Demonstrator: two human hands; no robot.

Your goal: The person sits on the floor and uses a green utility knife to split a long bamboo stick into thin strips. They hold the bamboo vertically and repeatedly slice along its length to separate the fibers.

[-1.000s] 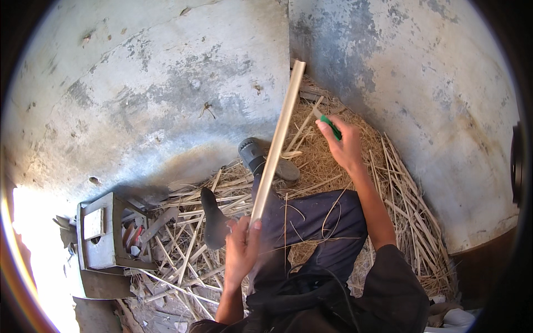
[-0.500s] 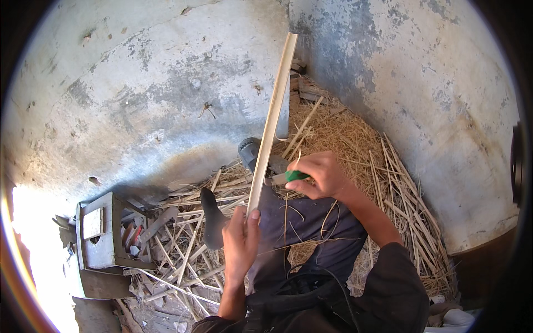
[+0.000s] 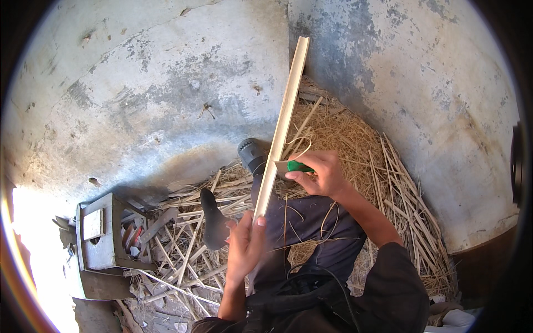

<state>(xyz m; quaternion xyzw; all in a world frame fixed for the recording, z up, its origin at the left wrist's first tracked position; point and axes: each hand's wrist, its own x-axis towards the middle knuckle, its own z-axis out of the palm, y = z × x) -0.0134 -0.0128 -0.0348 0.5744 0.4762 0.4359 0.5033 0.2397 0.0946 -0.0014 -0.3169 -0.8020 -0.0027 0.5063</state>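
My left hand (image 3: 246,244) is closed round the lower end of a long, pale, split bamboo strip (image 3: 287,105), which slants up and a little to the right with its hollow side showing. In my right hand (image 3: 325,172) is a knife (image 3: 300,166) with a green handle, its blade against the strip's right edge partway along. From the blade a thin curled shaving (image 3: 302,143) rises above my right fingers. Some thin shavings lie across my dark trousers (image 3: 311,222).
Cut sticks and straw-like shavings (image 3: 361,141) cover the floor, with more sticks (image 3: 408,211) along the right wall. A worn wooden box (image 3: 108,230) stands at the left. A dark round-headed object (image 3: 251,150) lies beyond my leg. Peeling walls (image 3: 166,83) meet in a corner ahead.
The strip has shifted slightly right and turned a little. My right hand and knife have moved a bit up and right along its edge, and the shaving there curls more.
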